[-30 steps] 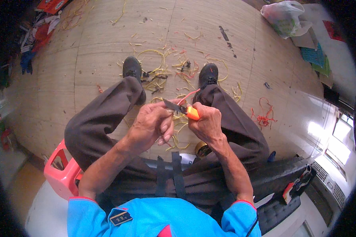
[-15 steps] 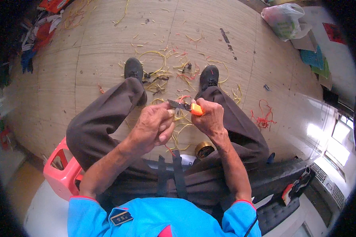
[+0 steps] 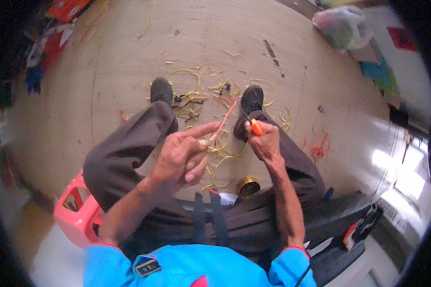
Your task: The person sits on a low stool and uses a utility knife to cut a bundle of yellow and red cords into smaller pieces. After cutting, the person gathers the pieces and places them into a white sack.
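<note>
The job looks partway through. The left hand (image 3: 178, 157), near the middle of the frame, pinches a red wire (image 3: 230, 114) between thumb and fingers, its forefinger stretched out alongside; one end reaches up toward the shoes (image 3: 252, 98), the other hangs below the palm. The right hand (image 3: 267, 142), just right of centre, is closed around an orange-handled utility knife (image 3: 256, 127) — its dark blade clear of the wire. Yellow scraps (image 3: 197, 80) litter the floor (image 3: 129, 62) at upper centre, and a red tangle (image 3: 318, 151) lies at right, so much cutting seems done. This wire appears unfinished: most of its visible length is red — whether the pale stretch by the thumb is bared, I cannot tell.
</note>
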